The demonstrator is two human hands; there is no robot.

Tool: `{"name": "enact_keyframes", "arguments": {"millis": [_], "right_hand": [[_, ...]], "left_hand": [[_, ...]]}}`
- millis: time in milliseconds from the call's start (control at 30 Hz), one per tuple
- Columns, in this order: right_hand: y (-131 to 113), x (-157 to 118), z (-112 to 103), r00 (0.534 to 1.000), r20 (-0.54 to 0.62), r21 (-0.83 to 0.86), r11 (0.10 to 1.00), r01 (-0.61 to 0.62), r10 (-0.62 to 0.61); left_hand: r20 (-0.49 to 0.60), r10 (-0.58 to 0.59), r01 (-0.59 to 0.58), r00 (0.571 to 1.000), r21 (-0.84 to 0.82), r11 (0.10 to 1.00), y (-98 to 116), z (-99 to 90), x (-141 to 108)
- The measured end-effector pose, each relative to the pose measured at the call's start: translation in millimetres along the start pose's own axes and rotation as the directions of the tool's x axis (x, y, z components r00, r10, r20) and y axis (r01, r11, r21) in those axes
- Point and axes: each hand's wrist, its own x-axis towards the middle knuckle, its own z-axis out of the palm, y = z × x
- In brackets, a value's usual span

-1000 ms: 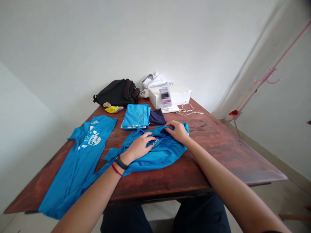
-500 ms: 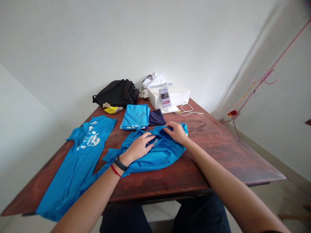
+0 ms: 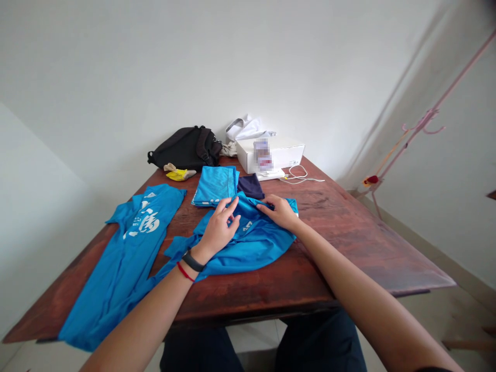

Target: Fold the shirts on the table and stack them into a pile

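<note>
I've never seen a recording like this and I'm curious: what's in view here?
Wooden table: 1, reddish brown, before the person
Flat T-shirt: 1, blue, white print, table's left
Crumpled T-shirt: 1, blue, table's middle
Folded T-shirt: 1, blue, behind the crumpled one
Folded cloth: 1, dark navy, beside that
Bag: 1, black, far edge
Crumpled item: 1, yellow, by the bag
Box: 1, white, far edge
Cable: 1, white, by the box
Fabric: 1, white, behind the box
Cord: 1, pink, right wall
Left hand: 1, open, over the crumpled shirt; black band, red string
Right hand: 1, gripping that shirt
</note>
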Motion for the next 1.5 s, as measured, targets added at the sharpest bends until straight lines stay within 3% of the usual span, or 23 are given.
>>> {"name": "enact_keyframes", "arguments": {"millis": [133,333,767,1000,1500], "right_hand": [[1,0,0,0.997,0.063,-0.103,0.993,0.054,-0.047],[9,0,1,0.996,0.093,-0.189,0.982,0.009,0.009],[4,0,0,0.990,-0.103,-0.127,0.986,-0.109,0.097],[3,-1,-3,0.974,-0.168,-0.098,0.981,-0.169,0.152],[2,0,-4,0.966,-0.227,-0.086,0.986,-0.143,0.121]], "left_hand": [[-0.082,0.016,-0.016,0.996,0.000,1.000,3,-2.9,2],[-0.108,0.039,-0.041,0.993,-0.012,0.999,5,-3.8,3],[-0.091,0.096,-0.098,0.991,-0.019,0.995,12,-9.2,4],[-0.102,0.054,-0.050,0.993,0.036,0.998,11,-7.7,3],[-0.066,0.032,-0.026,0.997,0.100,0.995,6,-7.2,5]]}}
